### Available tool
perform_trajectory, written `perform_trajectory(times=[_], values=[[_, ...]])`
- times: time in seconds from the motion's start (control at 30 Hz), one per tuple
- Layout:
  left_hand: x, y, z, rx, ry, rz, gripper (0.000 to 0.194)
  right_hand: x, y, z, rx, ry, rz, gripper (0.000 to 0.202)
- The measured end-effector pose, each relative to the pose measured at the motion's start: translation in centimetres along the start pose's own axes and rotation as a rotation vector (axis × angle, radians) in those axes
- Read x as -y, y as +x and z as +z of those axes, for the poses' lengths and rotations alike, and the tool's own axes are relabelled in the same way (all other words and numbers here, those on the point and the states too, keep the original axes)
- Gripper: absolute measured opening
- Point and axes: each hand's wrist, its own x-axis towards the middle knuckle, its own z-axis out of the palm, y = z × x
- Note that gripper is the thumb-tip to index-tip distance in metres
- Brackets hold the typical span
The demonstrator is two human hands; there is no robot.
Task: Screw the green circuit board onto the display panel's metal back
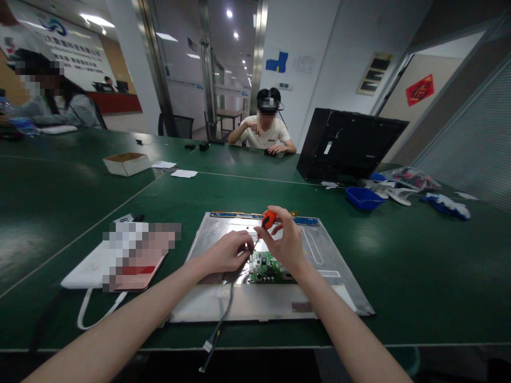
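My right hand (286, 239) grips a small screwdriver (268, 219) by its orange and black handle. The thin shaft slants down to the left, its tip by the upper left corner of a green circuit board (266, 268). Close to that tip, my left hand (233, 251) has its fingers curled and pinched together; what they hold, if anything, is hidden. Under both hands a silver metal display panel (339, 290) lies flat on the table, with a blue strip board (309, 220) along its far edge. A dark cable (227, 314) runs from beneath my left hand over the near edge.
A white power bank (85, 260) and a pink phone (139, 276) lie left on the green table (407, 255). Beyond are an open box (126, 166), a black monitor housing (351, 143) and a blue tray (364, 198). A person (265, 130) sits opposite.
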Motion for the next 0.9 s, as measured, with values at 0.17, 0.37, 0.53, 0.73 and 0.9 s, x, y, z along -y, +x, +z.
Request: perform_trajectory(times=[0.17,0.37,0.53,0.73,0.9], values=[[-0.04,0.05,0.05,-0.005,0.0,0.003,0.012,0.46,0.41,-0.23,-0.022,0.013,-0.005,0.039],[-0.09,0.14,0.1,-0.001,-0.004,0.009,0.01,0.84,0.26,-0.34,0.046,0.053,-0.017,0.047],[-0.14,0.11,-0.01,0.0,0.001,0.004,0.007,0.4,-0.14,-0.13,0.041,0.064,0.024,0.049],[-0.08,0.11,0.0,0.006,-0.012,-0.016,0.004,0.31,0.25,-0.01,-0.011,0.041,-0.026,0.043],[-0.13,0.25,0.02,0.008,-0.012,-0.027,0.002,0.75,0.47,-0.23,0.045,0.024,-0.016,0.046]])
